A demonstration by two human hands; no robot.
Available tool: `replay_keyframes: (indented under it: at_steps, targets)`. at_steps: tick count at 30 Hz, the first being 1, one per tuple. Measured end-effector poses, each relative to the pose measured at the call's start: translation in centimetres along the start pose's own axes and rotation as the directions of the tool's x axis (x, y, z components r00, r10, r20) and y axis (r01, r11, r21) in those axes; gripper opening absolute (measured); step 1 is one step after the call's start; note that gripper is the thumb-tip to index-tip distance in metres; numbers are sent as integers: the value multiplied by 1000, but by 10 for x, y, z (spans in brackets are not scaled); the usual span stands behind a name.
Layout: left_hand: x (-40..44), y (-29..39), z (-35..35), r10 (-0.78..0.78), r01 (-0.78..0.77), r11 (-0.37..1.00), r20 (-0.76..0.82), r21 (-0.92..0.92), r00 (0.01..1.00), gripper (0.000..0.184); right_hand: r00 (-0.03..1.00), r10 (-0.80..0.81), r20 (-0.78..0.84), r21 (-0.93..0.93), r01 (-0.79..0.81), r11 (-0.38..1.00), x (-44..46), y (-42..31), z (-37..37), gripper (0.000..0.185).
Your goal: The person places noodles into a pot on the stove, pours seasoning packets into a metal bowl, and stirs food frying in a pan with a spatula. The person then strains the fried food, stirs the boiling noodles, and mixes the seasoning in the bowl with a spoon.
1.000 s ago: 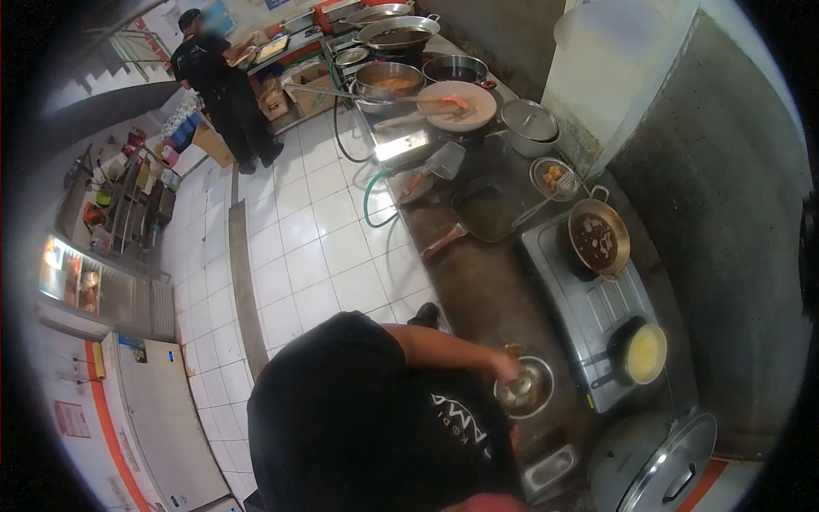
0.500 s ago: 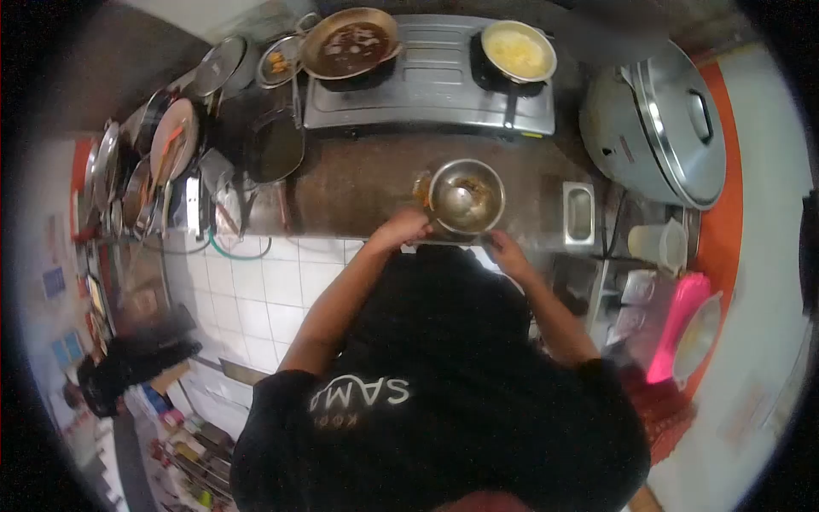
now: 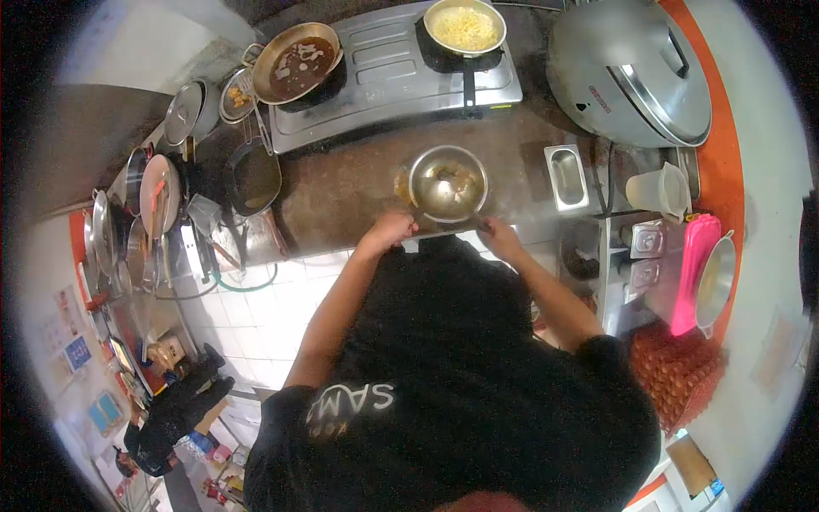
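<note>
A shiny metal mixing bowl stands on the brown counter in front of me, with yellowish-brown residue inside. My left hand is closed at the counter's front edge, just left of the bowl's near side. Close to the bowl's near right side, my right hand has its fingers curled at the same edge, by a small dark shape. What either hand grips, if anything, is too small to make out. Behind the bowl, a pan of yellow food and a pan of dark liquid sit on the gas stove.
Right of the bowl lies a rectangular metal tray, near a white pitcher. A large lidded cooker stands at the back right. Pans, including a square one, crowd the left. Another person in dark clothing is at lower left.
The view has shifted and rotated, so the stove appears tilted and higher. Both hands stay at the counter edge near the bowl. The other person shows more clearly.
</note>
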State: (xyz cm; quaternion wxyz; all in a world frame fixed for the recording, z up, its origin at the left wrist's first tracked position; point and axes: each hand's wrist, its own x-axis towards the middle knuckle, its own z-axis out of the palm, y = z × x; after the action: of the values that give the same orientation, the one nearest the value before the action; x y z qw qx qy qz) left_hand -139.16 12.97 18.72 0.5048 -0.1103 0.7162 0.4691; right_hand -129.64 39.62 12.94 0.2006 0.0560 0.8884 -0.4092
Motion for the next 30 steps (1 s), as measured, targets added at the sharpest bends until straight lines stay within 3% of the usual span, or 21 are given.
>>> replay_keyframes:
  at_steps: [1, 2, 3, 4, 5, 6, 8, 9, 11, 12, 14, 15, 17, 22, 24, 25, 28, 30]
  targets:
    - [0, 0, 1, 76, -70, 986, -34, 151, 997, 20, 982, -88, -169, -96, 73, 993, 0, 3, -1, 31]
    - [0, 0, 1, 155, -131, 945, -57, 300, 986, 20, 982, -90, -168, -97, 74, 993, 1, 6, -2, 31]
    - [3, -8, 3, 153, -129, 945, -57, 301, 987, 20, 988, 61, -145, 29, -57, 998, -1, -3, -10, 31]
    - [7, -18, 6, 391, -251, 800, -156, 545, 907, 20, 973, 207, -104, 151, -191, 970, -2, -10, -17, 31]
    - [12, -27, 7, 621, -293, 580, -180, 760, 763, 20, 974, 203, -100, 175, -184, 967, -4, -13, -20, 33]
    - [7, -23, 10, 622, -295, 580, -179, 760, 763, 20, 974, 204, -101, 175, -184, 967, -4, -11, -19, 33]
    - [-3, -15, 15, 477, -75, 644, -323, 761, 817, 19, 989, 96, -110, 284, -62, 957, -3, -6, -17, 33]
    - [-4, -17, 15, 478, -76, 643, -321, 762, 818, 19, 989, 98, -111, 285, -63, 956, -5, -10, -18, 33]
    - [-3, -26, 14, 628, -180, 611, -333, 771, 704, 20, 999, 40, 35, 518, -53, 854, -12, -27, -24, 32]
    - [0, -33, 13, 628, -182, 609, -329, 772, 706, 20, 998, 44, 34, 520, -55, 852, -15, -35, -29, 32]
    - [7, -45, 13, 687, -239, 539, -257, 807, 680, 19, 975, -141, 170, 370, 69, 926, -20, -49, -41, 32]
    - [6, -44, 14, 687, -243, 537, -252, 808, 682, 19, 968, -49, 245, 308, -30, 951, -22, -55, -44, 31]
    - [2, -42, 15, 734, -281, 510, -241, 813, 634, 16, 980, -47, 191, 292, -11, 956, -17, -41, -35, 31]
    - [3, -53, 12, 706, -254, 529, -254, 810, 661, 20, 1000, 15, 24, 227, -21, 974, -11, -19, -30, 31]
    - [5, -54, 11, 693, -244, 554, -278, 796, 665, 20, 993, 16, 117, 537, -77, 840, -15, -17, -26, 32]
    - [4, -52, 11, 666, -267, 599, -285, 755, 689, 20, 993, 19, 119, 539, -81, 839, -17, -16, -23, 32]
    - [3, -49, 12, 615, -277, 661, -292, 698, 732, 20, 984, -128, 124, 267, 91, 960, -14, -19, -18, 32]
    - [5, -50, 10, 589, -262, 682, -301, 683, 750, 21, 992, -81, 91, 257, 55, 965, -11, -16, -20, 30]
